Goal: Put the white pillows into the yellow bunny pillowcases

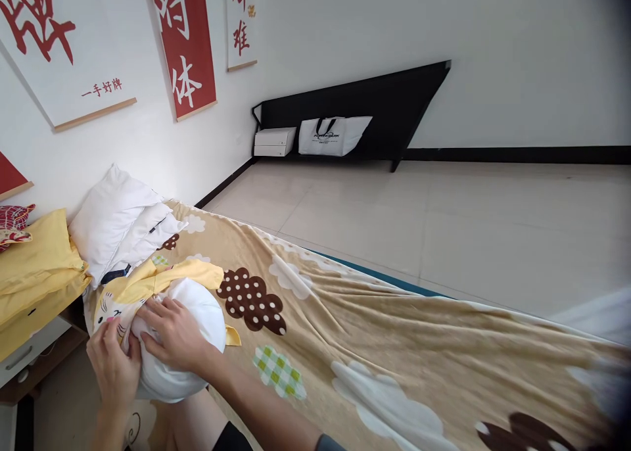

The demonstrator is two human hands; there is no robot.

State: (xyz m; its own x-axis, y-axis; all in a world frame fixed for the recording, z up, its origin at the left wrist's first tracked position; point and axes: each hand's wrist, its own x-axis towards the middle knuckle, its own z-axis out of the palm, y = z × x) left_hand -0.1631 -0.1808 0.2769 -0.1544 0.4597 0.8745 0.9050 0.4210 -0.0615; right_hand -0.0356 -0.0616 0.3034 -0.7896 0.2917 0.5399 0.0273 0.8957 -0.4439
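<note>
Low at 8 o'clock, the left hand [113,364] pinches the case [142,283] in its fingers [101,336] and the right hand [177,332] grips the pillow [213,323], maybe so the soft lump won't slip. The pillow sits over the lap by the bed [320,326]; from there, other pillows [116,214] crowd 11 o'clock, and a bag [328,142] is far off at 1.

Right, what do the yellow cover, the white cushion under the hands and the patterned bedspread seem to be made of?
Yellow cover: thin, matte woven cloth, perhaps cotton, going by its soft creases. White cushion: smooth, matte fabric over padding, judging by its rounded bulge; filling hidden. Patterned bedspread: soft, low-sheen, perhaps plush cloth, from its loose folds.
</note>
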